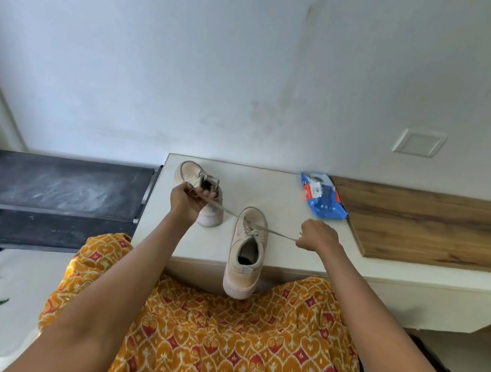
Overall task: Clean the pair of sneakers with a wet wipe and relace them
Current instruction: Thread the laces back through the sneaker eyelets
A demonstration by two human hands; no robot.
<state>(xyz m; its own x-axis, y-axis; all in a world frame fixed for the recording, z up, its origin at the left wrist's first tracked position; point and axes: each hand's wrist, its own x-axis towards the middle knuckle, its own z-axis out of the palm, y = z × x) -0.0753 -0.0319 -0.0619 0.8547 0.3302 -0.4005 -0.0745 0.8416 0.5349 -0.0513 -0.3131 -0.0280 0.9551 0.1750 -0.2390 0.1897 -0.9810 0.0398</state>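
Both hands (186,201) (316,236) pinch taut lace ends (278,233); the near sneaker (247,250) overhangs the bench (269,189) and could topple.

On the desk (228,247), one sneaker (246,249) sits at the near edge, heel overhanging. The other sneaker (197,189) lies behind it to the left. A wipes packet (322,199) lies at the back right, beside a wooden board (435,227). A rack (47,181) stands left of the desk.
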